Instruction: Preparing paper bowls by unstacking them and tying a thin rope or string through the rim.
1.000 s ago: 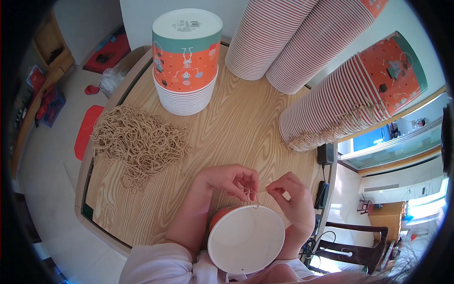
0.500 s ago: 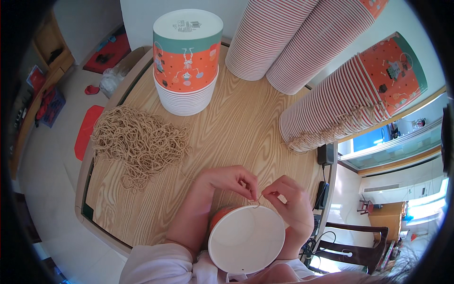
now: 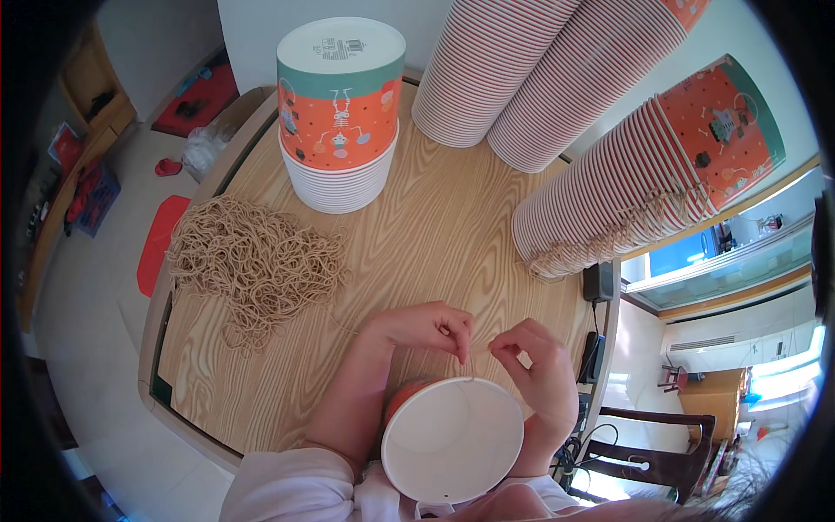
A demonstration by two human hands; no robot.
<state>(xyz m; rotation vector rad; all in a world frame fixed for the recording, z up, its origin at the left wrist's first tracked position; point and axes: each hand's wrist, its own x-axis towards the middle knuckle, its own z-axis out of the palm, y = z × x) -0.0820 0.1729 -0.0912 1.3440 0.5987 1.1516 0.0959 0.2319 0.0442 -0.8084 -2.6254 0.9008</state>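
Note:
A paper bucket (image 3: 452,439), white inside and orange outside, leans against me with its open mouth facing up. My left hand (image 3: 430,329) is above its far rim, thumb and finger pinched on a thin tan cord. To its right, my right hand (image 3: 537,358) pinches the cord too, with a bit showing at the fingertips. Between the hands, the cord meets the bucket's far rim; its fine path there is hard to make out. A small dark hole shows in the near side of the bucket wall. Left of my forearm lies a loose heap of tan cords (image 3: 257,261).
A short upside-down stack of printed buckets (image 3: 339,122) stands at the back left. Tall bucket stacks (image 3: 496,70) lean at the back. Another stack (image 3: 626,174) lies tilted at right, with cords along its side. Black adapters (image 3: 597,283) sit by the table's right edge.
My hands have moved slightly apart, the right one shifting right. The small cord loop between my fingers has drawn down close to the bucket's rim.

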